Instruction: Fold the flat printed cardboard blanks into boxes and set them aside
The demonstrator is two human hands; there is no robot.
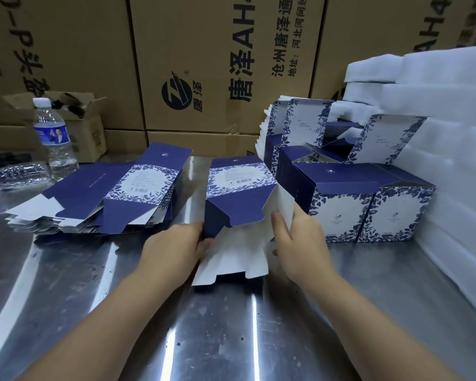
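On the steel bench point(94, 298), a half-opened blank point(237, 204) lies lengthwise away from the person, left grip point(173, 251) pinching its near-left edge, right grip point(300, 243) holding its white right side.

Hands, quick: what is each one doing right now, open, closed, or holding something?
Left hand: pinches the left edge of the half-folded box blank.
Right hand: grips the right side of the same blank's white flap.

water bottle point(55, 134) upright | shipping cartons point(204, 64) behind | white foam sheets point(437, 119) right
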